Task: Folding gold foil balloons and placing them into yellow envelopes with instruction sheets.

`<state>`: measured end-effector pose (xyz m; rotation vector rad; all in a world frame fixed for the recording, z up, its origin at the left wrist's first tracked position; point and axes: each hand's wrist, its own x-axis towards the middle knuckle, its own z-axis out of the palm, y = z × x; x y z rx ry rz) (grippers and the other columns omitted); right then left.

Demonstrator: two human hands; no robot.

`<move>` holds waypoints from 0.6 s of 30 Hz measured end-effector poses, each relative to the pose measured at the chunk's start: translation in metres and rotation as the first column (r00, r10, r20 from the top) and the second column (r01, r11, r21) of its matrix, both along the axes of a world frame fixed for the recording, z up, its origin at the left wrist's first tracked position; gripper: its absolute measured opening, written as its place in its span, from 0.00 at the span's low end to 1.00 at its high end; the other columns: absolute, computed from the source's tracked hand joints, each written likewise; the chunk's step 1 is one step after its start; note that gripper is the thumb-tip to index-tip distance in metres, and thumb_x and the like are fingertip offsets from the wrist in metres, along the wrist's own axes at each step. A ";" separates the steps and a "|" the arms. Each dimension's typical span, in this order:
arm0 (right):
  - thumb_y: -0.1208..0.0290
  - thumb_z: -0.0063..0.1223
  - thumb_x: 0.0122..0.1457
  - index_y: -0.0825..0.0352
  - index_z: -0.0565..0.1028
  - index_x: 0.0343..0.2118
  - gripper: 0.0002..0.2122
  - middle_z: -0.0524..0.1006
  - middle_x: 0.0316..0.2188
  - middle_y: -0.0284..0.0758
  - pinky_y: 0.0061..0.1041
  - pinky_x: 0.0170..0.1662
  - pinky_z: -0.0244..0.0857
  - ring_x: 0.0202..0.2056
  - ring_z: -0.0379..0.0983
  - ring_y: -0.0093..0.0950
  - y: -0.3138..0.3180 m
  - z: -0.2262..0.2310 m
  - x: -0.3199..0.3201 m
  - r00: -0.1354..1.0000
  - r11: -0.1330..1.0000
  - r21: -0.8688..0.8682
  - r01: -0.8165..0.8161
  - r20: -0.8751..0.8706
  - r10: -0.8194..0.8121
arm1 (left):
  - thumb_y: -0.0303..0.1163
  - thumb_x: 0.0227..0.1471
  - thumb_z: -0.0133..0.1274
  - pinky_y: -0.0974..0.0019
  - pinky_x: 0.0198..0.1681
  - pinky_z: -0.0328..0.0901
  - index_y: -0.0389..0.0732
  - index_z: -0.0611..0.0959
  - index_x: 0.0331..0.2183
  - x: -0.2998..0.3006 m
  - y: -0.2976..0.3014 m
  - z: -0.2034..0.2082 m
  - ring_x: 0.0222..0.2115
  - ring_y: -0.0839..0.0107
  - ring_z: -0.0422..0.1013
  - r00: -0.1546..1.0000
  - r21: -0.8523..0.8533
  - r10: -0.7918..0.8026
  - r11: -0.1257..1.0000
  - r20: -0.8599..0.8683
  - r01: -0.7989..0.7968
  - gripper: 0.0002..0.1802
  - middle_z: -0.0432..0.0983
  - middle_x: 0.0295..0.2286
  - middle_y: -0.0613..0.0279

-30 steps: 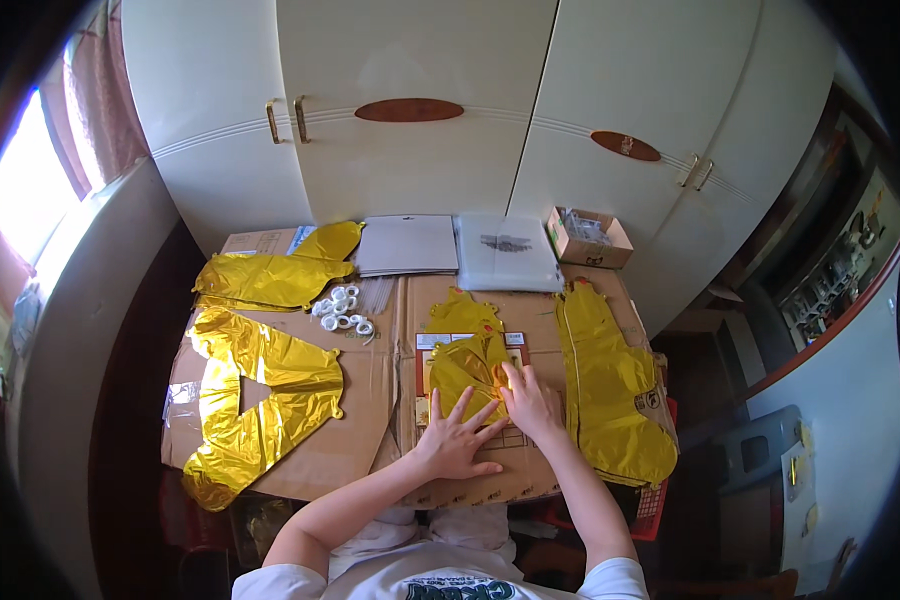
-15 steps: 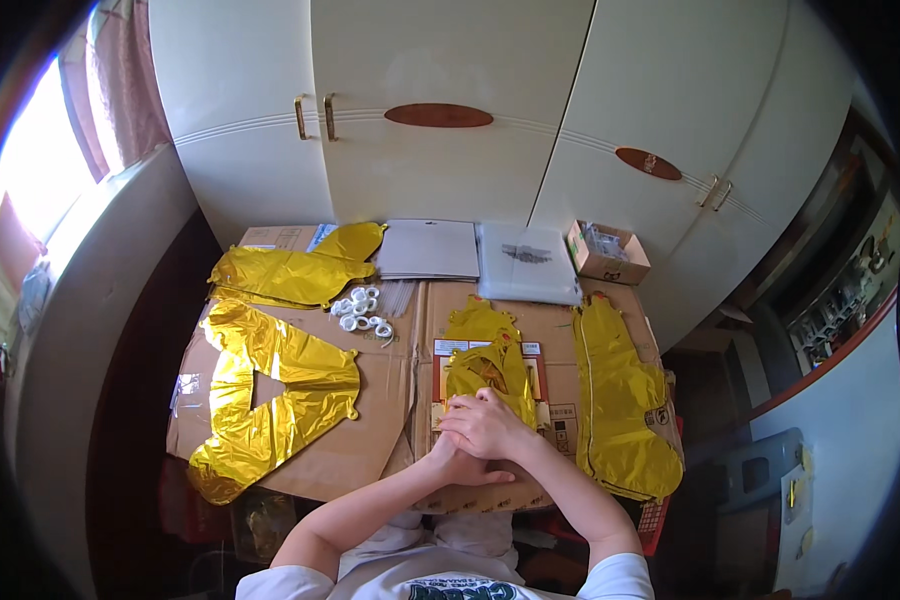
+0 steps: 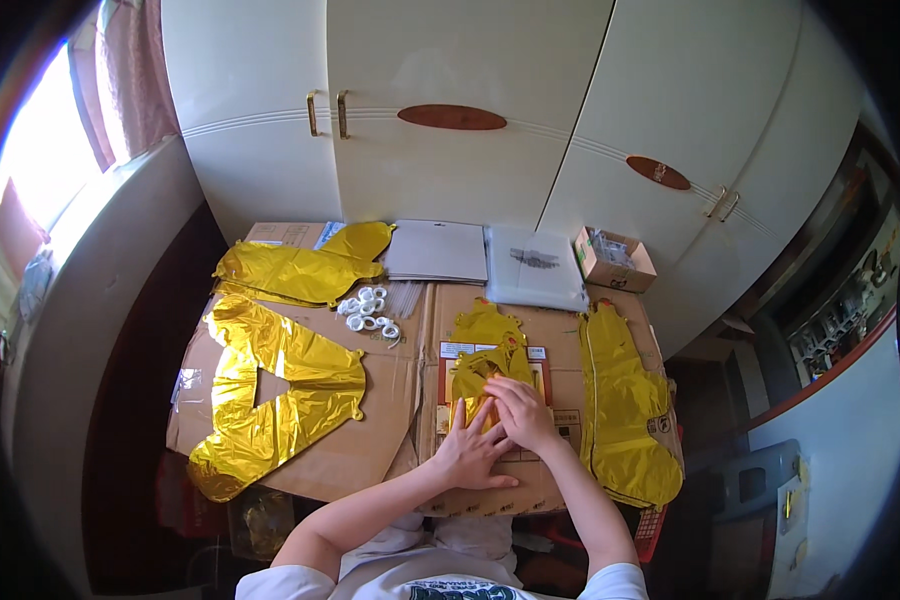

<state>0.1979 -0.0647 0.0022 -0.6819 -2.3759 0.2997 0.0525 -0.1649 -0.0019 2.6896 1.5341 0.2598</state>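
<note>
Head view: just below and right of frame centre, the foil [image 3: 468,376] runs upward from both hands; left hand [image 3: 473,455] flat, fingers spread; right hand [image 3: 523,415] farther up it, fingers together, grip unclear.

Head view: left fisheye of a worn pair, above the wearer's white T-shirt [image 3: 380,578]. Faces forward, tipped down: left hand [image 3: 473,455] and right hand [image 3: 523,412] near, below centre; cardboard [image 3: 390,430] around; white cabinet [image 3: 460,170] farther.

gold foil balloon [image 3: 468,376]: uninflated, shiny, creased, approx. flat; lies atop red-bordered card [image 3: 537,353], near pt. hidden.
</note>
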 end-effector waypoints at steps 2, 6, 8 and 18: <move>0.74 0.48 0.60 0.64 0.74 0.48 0.13 0.75 0.50 0.38 0.37 0.58 0.62 0.54 0.70 0.36 0.001 -0.006 0.010 0.995 0.997 0.030 0.067 0.076 -0.069 | 0.78 0.46 0.35 0.22 0.59 0.35 0.56 0.70 0.59 -0.001 0.000 0.002 0.65 0.41 0.42 1.000 0.009 -0.008 1.000 0.022 0.008 0.49 0.56 0.62 0.55; 0.74 0.46 0.62 0.66 0.73 0.49 0.13 0.74 0.51 0.41 0.38 0.60 0.60 0.55 0.68 0.38 0.005 -0.017 0.018 0.992 0.995 -0.035 0.091 0.094 -0.087 | 0.78 0.46 0.35 0.22 0.59 0.35 0.55 0.69 0.60 0.000 0.000 0.006 0.65 0.39 0.43 1.000 -0.024 -0.016 1.000 0.007 0.016 0.50 0.55 0.62 0.55; 0.74 0.44 0.63 0.66 0.72 0.51 0.14 0.73 0.53 0.42 0.39 0.61 0.59 0.56 0.67 0.39 0.007 -0.019 0.018 0.993 0.989 -0.107 0.099 0.078 -0.091 | 0.78 0.46 0.35 0.22 0.58 0.35 0.56 0.69 0.60 0.000 0.000 0.004 0.65 0.39 0.42 1.000 -0.015 -0.014 1.000 0.013 0.015 0.50 0.55 0.63 0.55; 0.73 0.41 0.64 0.66 0.67 0.56 0.17 0.70 0.56 0.43 0.39 0.62 0.56 0.59 0.64 0.39 0.005 -0.024 0.016 0.983 0.977 -0.152 0.147 0.129 -0.128 | 0.64 0.54 0.45 0.39 0.65 0.41 0.52 0.65 0.62 -0.026 0.014 -0.003 0.65 0.46 0.46 0.989 -0.115 -0.070 0.990 0.134 0.085 0.41 0.55 0.63 0.54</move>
